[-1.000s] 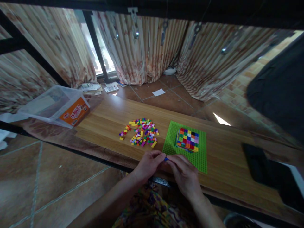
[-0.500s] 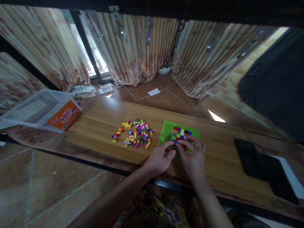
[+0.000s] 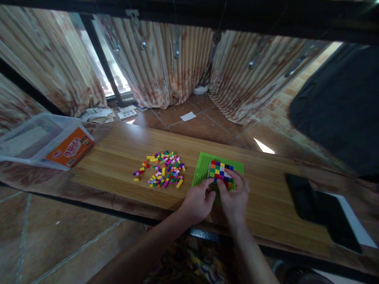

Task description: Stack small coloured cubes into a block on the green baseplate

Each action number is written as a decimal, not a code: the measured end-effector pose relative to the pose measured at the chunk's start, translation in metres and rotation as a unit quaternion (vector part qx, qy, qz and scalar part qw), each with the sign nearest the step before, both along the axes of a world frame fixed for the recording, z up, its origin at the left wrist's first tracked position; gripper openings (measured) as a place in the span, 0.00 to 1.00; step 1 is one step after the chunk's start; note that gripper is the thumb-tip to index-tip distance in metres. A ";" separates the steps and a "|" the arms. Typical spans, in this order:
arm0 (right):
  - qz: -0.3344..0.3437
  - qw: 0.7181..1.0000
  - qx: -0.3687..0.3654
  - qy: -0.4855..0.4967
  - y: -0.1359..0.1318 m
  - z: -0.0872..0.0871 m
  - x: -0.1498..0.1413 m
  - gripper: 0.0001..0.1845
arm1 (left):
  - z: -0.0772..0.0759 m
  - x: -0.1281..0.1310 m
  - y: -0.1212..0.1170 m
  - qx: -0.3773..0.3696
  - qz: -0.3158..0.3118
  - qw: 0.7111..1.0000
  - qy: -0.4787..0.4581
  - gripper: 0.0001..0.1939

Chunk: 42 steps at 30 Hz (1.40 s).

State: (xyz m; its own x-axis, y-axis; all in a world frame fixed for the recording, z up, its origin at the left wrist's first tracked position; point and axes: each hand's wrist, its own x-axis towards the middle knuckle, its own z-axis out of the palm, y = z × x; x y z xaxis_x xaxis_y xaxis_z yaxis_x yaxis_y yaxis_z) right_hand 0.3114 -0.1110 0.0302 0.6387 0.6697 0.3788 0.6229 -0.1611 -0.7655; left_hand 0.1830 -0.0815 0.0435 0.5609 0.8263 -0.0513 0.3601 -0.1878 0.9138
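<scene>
A green baseplate (image 3: 201, 167) lies on the wooden table (image 3: 124, 150). On it stands a block of small bricks in many colours (image 3: 220, 170). My left hand (image 3: 197, 201) rests on the plate's near left part, fingers curled against the block's near side. My right hand (image 3: 235, 197) lies over the block's near right corner, its fingers bent and pressing on the bricks there. What the fingertips pinch, if anything, is hidden. A loose pile of small coloured bricks (image 3: 162, 171) lies to the left of the plate.
A clear plastic box with an orange label (image 3: 50, 142) stands at the table's left end. A black tablet or phone (image 3: 308, 199) lies at the right. A dark garment (image 3: 340, 106) hangs at the right. Papers (image 3: 100, 113) lie on the tiled floor by the curtains.
Both hands have moved from the table's near edge, where they pinched a small blue piece, forward onto the baseplate and against the brick block. The view has drifted right.
</scene>
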 end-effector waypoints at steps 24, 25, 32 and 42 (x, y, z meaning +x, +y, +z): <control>-0.079 0.973 0.058 0.209 -0.035 -0.005 -0.003 0.30 | 0.005 -0.040 -0.010 -0.001 0.023 1.000 0.018 0.22; -0.074 0.974 0.056 0.209 -0.044 -0.004 -0.004 0.28 | 0.004 -0.048 -0.012 -0.004 0.034 0.999 0.017 0.21; 0.023 0.983 -0.012 0.181 -0.075 -0.009 -0.034 0.15 | -0.001 -0.097 -0.023 0.003 0.092 0.995 0.030 0.13; 0.230 0.970 -0.058 0.049 -0.037 -0.014 -0.076 0.10 | -0.009 -0.131 -0.017 -0.007 0.184 0.979 0.084 0.13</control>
State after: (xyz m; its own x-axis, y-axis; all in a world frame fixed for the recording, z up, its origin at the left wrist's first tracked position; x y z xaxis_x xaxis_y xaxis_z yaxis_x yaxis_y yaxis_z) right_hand 0.2357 -0.1480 0.0166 0.2917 0.9270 0.2357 0.5742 0.0274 -0.8182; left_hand 0.0523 -0.0988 0.0347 0.2088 0.9694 -0.1289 0.5459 -0.0062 0.8378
